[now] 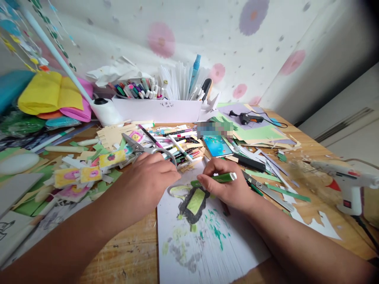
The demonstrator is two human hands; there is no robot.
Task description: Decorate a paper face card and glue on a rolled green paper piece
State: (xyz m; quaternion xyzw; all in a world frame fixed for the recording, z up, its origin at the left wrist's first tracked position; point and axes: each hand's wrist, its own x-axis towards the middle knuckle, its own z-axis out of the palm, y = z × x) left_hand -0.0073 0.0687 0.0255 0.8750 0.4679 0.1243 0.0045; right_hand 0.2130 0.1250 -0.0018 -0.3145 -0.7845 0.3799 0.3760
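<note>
My right hand [226,183] grips a green marker [223,178] with a white end, held nearly level over a white sheet [251,236]. Beneath it lies a small green rectangle [196,200] on the sheet, ringed by dark grey-black colouring. Green, grey and yellow-green smears mark the paper nearer to me. My left hand [154,173] hovers at the sheet's far left corner, fingers curled together; whatever they may hold is hidden. Just behind that hand, open scissors [136,148] lie with a handle loop showing past the knuckles.
Loose markers [177,146], a lit phone [217,146] and paper scraps crowd the space beyond my hands. Yellow-pink coloured cards [90,173] lie left. A white glue gun [349,181] stands right. A white box [156,110] of pens lines the back.
</note>
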